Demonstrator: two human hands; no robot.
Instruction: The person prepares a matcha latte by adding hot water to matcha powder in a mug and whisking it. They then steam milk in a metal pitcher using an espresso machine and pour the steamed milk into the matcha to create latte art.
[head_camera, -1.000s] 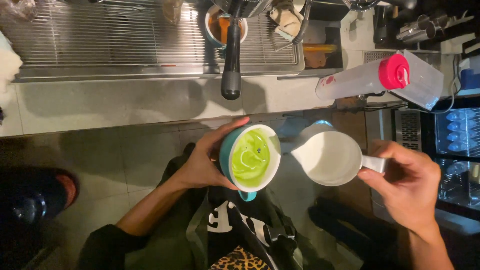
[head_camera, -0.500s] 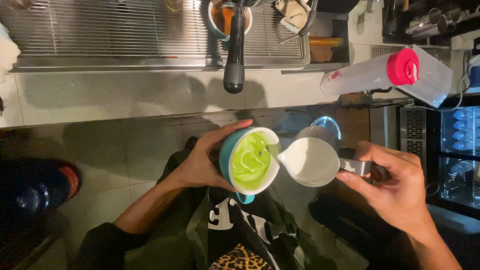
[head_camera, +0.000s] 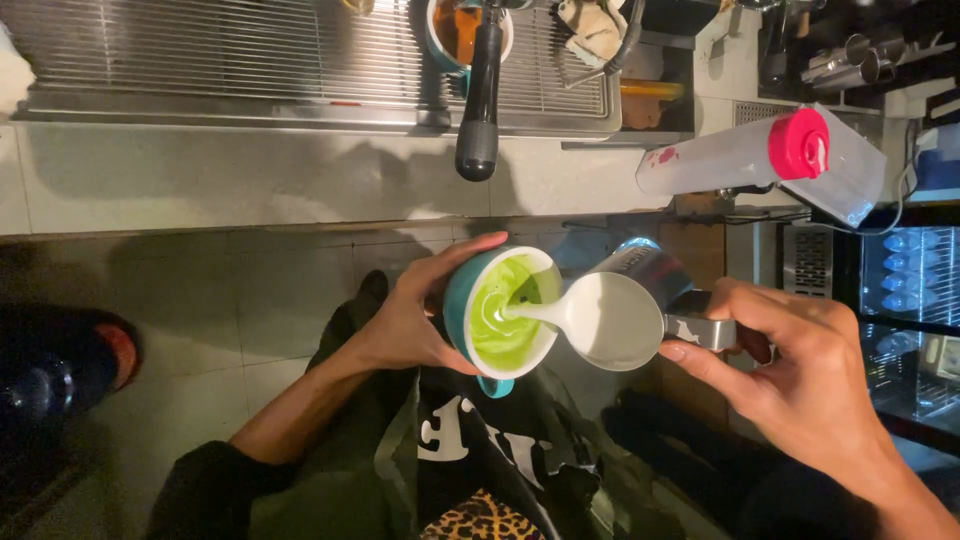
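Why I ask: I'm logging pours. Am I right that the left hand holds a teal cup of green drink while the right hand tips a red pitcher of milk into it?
Not quite: the pitcher is shiny metal, not red, as the head view shows. The rest holds: the left hand holds the teal cup of green drink, and the right hand tips milk into it.

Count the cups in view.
2. One teal cup with green drink sits in the left hand; another cup stands on the metal grate at top. Others may be hidden.
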